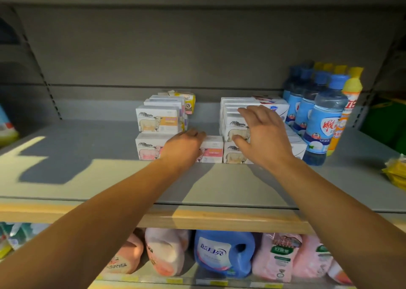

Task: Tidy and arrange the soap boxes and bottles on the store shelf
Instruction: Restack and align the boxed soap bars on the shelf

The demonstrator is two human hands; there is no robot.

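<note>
White soap boxes with sheep pictures stand in stacks on the grey shelf (109,179). The left stack (157,121) has an orange-label box on top of a pink-label one. A single pink-label box (212,149) lies in the gap between the stacks, and my left hand (186,146) rests on its left end, fingers curled over it. My right hand (261,135) hovers with fingers spread in front of the right stack (232,113), touching its front boxes. Blue bottles (323,121) stand in rows to the right of that stack.
A yellow-capped orange bottle (349,104) stands beside the blue bottles. Yellow packets (395,174) lie at the shelf's right edge. A small yellow box (186,101) sits behind the left stack. Below the wooden shelf lip (219,219) lie pink refill pouches and a blue detergent jug (224,253).
</note>
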